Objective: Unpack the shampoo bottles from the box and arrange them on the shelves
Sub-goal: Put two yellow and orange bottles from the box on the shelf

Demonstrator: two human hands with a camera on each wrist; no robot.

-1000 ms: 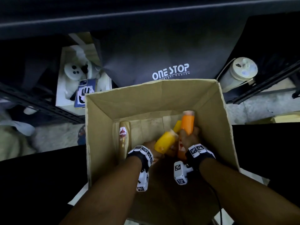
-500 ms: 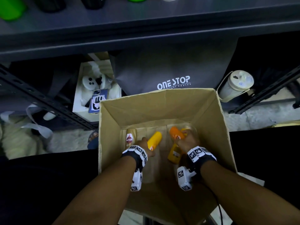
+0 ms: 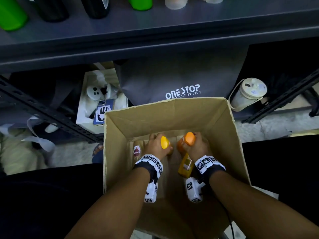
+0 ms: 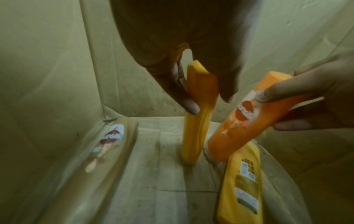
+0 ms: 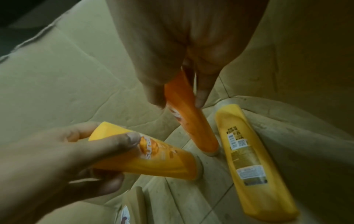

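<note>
Left hand (image 3: pixel 156 145) grips yellow bottle (image 4: pixel 195 121); right hand (image 3: pixel 198 146) orange bottle (image 5: pixel 188 115); wrists show base contact.

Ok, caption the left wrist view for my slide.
Left hand grips a yellow bottle inside the cardboard box.

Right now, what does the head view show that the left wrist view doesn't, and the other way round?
Only the head view shows the shelf above with green bottles on it, the One Stop bag, the box rim, and both wristbands.

Only the left wrist view shows the box floor, the yellow bottle's base resting on it, and the lying bottle's back label.

Both show the left hand gripping the yellow bottle, the right hand gripping the orange bottle, and the brown bottle lying along the left wall.
</note>
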